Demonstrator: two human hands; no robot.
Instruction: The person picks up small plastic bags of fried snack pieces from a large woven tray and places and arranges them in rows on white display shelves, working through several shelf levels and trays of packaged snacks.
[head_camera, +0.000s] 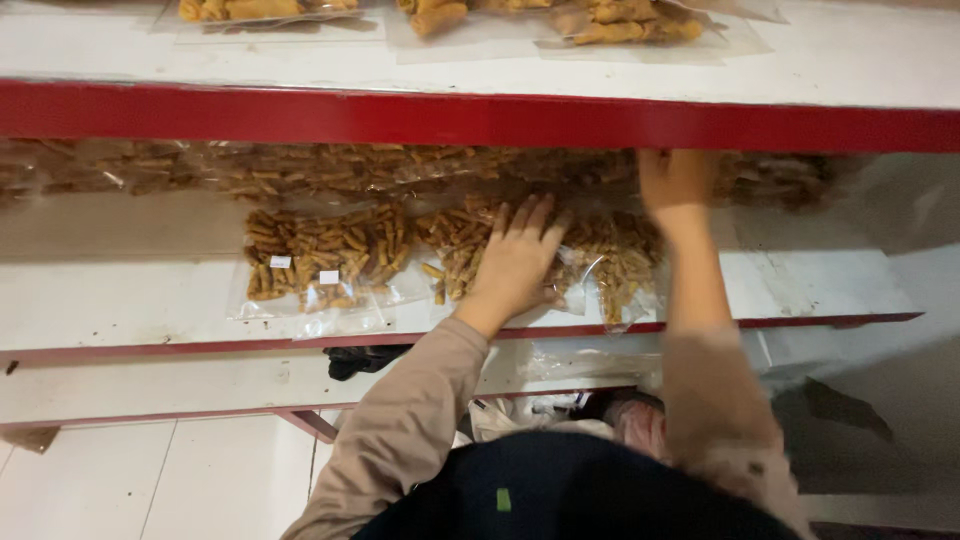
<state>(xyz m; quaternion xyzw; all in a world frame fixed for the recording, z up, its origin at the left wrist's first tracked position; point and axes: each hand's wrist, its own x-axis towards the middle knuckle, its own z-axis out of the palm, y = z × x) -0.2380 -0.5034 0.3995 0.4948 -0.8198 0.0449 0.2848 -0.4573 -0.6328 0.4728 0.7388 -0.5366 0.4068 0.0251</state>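
Observation:
Clear plastic bags of brown stick-shaped snacks (325, 255) lie on a white shelf (120, 300) with a red front edge. My left hand (518, 258) rests flat, fingers spread, on one bag (455, 245) near the shelf's middle. My right hand (675, 185) reaches deeper under the upper shelf, onto the back row of bags (770, 178); its fingers are blurred and partly hidden. Another bag (620, 265) lies between my two arms.
A higher white shelf (480, 115) with a red edge carries more bags of golden snacks (620, 22). A lower shelf (180, 385) and white floor tiles (150, 480) lie below. Crumpled plastic and dark items (365, 358) sit under the middle shelf.

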